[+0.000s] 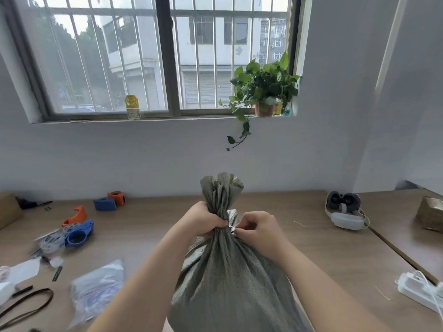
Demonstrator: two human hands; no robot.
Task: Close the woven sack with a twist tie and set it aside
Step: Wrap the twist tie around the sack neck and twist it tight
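A: Where is the woven sack (230,271) standing?

B: Mid-table (311,248), with bare wood lying open to its right; left hand (203,220) is clenching the gathered neck; right hand (257,227) is pinching a pale twist tie (233,228) there; contents are hidden.

I saw the left hand (203,220) clenched round the gathered neck of the grey woven sack (230,279) on the wooden table (148,236), while the right hand (257,227) pinched a pale twist tie (233,227) against it.
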